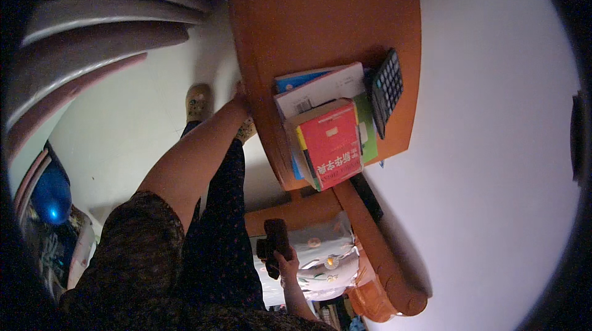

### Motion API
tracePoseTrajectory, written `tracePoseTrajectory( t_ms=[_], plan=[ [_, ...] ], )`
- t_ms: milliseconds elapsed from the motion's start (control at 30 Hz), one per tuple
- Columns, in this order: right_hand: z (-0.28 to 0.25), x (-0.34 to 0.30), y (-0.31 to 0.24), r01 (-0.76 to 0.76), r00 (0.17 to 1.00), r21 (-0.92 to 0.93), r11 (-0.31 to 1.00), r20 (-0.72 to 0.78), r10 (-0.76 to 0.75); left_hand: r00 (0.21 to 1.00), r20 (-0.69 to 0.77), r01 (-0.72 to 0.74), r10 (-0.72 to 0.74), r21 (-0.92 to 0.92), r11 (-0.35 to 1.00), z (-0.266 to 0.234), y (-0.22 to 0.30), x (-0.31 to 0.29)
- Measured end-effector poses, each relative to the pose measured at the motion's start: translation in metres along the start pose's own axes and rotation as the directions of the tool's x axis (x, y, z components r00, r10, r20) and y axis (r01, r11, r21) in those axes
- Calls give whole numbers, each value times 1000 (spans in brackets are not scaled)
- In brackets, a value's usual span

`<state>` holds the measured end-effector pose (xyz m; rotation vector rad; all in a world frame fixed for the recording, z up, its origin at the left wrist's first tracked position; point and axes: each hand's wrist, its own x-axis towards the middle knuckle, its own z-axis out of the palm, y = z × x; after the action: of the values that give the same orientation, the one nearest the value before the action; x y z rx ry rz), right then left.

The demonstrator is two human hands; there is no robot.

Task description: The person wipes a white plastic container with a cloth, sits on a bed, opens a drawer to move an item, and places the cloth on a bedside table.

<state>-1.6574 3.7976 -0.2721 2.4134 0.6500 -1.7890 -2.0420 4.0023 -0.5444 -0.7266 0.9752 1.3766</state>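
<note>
My left arm reaches across to the near left edge of an orange-brown wooden table point(327, 10). My left hand point(239, 95) is at that edge, and its fingers are too hidden to make out. Lower in the picture, my right hand point(287, 264) is closed around a dark oblong object point(276, 238) with a blocky part on its side; its exact kind does not show. On the table a thick red dictionary point(330, 143) lies on top of several books point(320, 89) with white, blue and green covers. Beside them a black calculator point(387, 93) rests tilted.
A white wall point(493, 146) runs along the right. Below the table is a bed with a wooden frame point(388, 251) and flowered bedding point(314, 245). Grey-brown curved slats point(111, 47) fill the upper left. A shiny blue rounded object point(52, 192) is at the far left.
</note>
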Motion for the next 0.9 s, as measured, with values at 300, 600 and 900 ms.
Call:
tracePoseTrajectory(
  t_ms=[300,600,900],
  plan=[
    [10,6,20,-73,997,-56,996,-39,71,1000,-1,31,-31,99,995,-16,12,25],
    [19,4,4,-123,991,-101,987,-71,117,999,7,43,-45,131,990,-28,26,33],
    [30,-10,-22,-37,996,11,999,-80,38,998,37,50,-54,111,993,-26,23,37]
  ],
)
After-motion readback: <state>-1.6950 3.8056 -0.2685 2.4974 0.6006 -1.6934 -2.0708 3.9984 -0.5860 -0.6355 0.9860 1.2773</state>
